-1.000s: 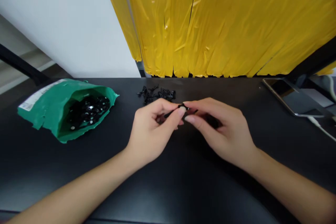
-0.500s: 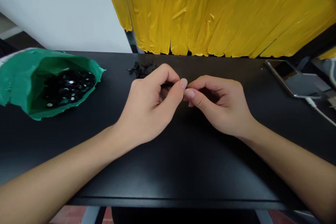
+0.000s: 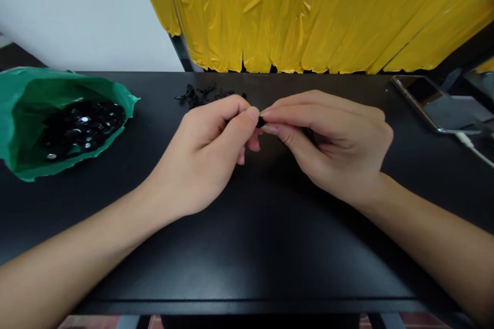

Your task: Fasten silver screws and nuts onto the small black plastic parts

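The right grip [image 3: 339, 139] has straightened at the small black piece [image 3: 261, 122].

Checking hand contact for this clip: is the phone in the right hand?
No, the phone lies on the black table, while the right hand has its fingertips at a small black piece.

My left hand [image 3: 208, 151] and right hand [image 3: 337, 144] are pinching a small black piece [image 3: 261, 122] between their fingertips. Just beyond my left fingers, black bits [image 3: 191, 95] are lying on the dark table [image 3: 247, 247]; farther left, a green bag [image 3: 11, 85] is gaping; well right, a phone [image 3: 434, 104] is resting.
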{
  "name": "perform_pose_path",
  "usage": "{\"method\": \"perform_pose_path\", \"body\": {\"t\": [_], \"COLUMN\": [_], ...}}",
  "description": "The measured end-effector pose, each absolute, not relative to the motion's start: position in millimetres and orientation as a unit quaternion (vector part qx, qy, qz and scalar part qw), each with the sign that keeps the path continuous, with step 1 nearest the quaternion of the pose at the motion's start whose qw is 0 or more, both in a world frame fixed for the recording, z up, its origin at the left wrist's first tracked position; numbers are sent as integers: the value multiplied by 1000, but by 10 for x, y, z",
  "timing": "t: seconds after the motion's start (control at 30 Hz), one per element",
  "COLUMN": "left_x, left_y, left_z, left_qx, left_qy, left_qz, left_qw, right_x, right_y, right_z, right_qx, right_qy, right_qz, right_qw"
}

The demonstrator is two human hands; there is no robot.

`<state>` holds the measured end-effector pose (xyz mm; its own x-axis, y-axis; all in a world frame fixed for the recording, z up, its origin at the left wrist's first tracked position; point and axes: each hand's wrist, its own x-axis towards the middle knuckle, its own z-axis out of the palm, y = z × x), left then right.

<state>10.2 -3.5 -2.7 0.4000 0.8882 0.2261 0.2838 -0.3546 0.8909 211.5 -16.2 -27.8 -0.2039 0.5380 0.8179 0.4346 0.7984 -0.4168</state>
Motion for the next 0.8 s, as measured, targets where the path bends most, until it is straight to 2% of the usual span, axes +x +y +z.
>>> {"method": "perform_pose_path", "body": {"t": [0.17,0.4,0.6,0.8], "left_x": [106,139,145,164], "left_y": [-24,-30,-25,-41], "left_z": [23,39,48,61], "left_qx": [745,674,674,618], "left_qy": [396,376,375,390], "left_qz": [355,382,371,380], "left_qw": [403,508,517,567], "right_x": [2129,2128,2073,2071], "right_y": [-154,-174,-200,-187], "right_z": [-285,-261,-259,-287], "right_qx": [-320,-315,-348,-331], "right_qy": [-773,-774,-721,-725], "right_qz": [51,114,221,226], "right_qw": [546,538,557,561]}}
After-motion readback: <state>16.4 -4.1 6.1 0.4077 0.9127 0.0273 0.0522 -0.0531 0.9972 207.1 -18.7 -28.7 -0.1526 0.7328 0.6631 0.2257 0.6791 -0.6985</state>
